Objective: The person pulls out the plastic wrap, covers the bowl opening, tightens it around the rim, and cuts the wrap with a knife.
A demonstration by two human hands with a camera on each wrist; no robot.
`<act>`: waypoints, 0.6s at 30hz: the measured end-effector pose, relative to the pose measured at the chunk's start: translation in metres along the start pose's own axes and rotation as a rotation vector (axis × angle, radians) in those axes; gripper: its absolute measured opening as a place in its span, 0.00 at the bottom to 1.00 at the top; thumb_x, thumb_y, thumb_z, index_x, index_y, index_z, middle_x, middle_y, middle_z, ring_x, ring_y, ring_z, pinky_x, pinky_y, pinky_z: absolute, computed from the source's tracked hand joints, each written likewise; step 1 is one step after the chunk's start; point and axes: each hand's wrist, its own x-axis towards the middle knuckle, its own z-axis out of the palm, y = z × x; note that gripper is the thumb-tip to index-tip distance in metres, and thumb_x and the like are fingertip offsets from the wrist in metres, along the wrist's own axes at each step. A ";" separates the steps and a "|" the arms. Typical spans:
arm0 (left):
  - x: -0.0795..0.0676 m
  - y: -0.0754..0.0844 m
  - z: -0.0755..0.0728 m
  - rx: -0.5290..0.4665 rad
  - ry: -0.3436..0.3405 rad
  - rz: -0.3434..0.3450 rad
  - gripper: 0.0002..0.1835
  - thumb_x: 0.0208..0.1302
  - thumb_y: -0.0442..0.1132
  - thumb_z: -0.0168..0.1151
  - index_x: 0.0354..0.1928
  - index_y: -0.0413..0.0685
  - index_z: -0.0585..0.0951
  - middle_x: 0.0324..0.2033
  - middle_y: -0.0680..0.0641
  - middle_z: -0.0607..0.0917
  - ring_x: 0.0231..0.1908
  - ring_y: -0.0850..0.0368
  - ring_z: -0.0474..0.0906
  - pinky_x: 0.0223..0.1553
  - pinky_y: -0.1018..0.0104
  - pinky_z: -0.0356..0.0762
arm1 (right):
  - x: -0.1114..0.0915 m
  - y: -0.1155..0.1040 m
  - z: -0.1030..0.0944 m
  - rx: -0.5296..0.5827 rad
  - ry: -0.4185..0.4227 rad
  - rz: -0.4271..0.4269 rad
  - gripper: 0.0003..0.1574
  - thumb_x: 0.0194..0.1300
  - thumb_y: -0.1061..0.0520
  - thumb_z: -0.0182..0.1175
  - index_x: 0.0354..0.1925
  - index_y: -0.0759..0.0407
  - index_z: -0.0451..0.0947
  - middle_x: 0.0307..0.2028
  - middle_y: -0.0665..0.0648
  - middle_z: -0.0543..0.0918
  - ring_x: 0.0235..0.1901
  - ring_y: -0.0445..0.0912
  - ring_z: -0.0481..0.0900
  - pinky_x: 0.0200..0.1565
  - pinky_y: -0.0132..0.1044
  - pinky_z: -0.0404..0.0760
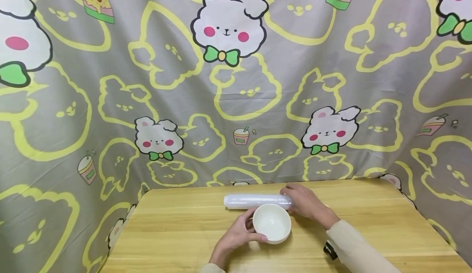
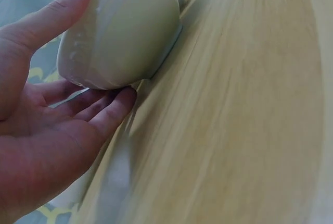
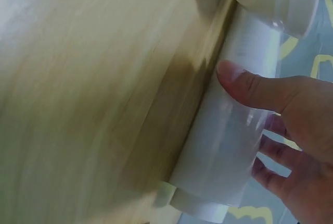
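A white bowl (image 1: 272, 224) is at the middle of the wooden table, its mouth towards the head camera. My left hand (image 1: 239, 232) holds it from the left, thumb near the rim and fingers round the far side. In the left wrist view, the side of the bowl (image 2: 125, 31) has glossy, creased streaks like clear film. Just behind the bowl lies a roll of plastic wrap (image 1: 254, 201), placed crosswise. My right hand (image 1: 304, 201) grips its right end. In the right wrist view, the thumb crosses the roll (image 3: 218, 146) while the fingers reach round its other side.
The wooden table (image 1: 169, 232) has its back edge close behind the roll. A grey curtain (image 1: 236, 97) with cartoon rabbits hangs behind and at both sides. A small black object (image 1: 330, 250) shows by the right sleeve.
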 end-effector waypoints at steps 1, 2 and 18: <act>0.001 0.000 0.000 -0.003 0.001 0.002 0.48 0.53 0.26 0.78 0.74 0.34 0.63 0.67 0.38 0.73 0.62 0.48 0.76 0.60 0.62 0.80 | 0.001 0.000 0.001 -0.003 0.011 -0.025 0.28 0.46 0.60 0.82 0.47 0.58 0.84 0.44 0.56 0.82 0.41 0.52 0.80 0.43 0.50 0.84; 0.002 0.000 0.001 -0.010 -0.001 0.001 0.48 0.53 0.26 0.78 0.74 0.34 0.63 0.67 0.38 0.73 0.62 0.48 0.76 0.60 0.62 0.79 | 0.002 0.000 0.002 -0.003 0.020 -0.044 0.27 0.48 0.60 0.81 0.48 0.58 0.84 0.44 0.56 0.82 0.41 0.52 0.80 0.43 0.50 0.85; 0.008 0.000 -0.001 -0.010 -0.014 -0.032 0.50 0.53 0.25 0.77 0.76 0.34 0.60 0.70 0.36 0.70 0.64 0.45 0.74 0.63 0.60 0.78 | 0.006 0.004 0.006 0.013 0.026 -0.054 0.25 0.54 0.60 0.79 0.50 0.59 0.84 0.45 0.56 0.81 0.42 0.50 0.80 0.45 0.49 0.85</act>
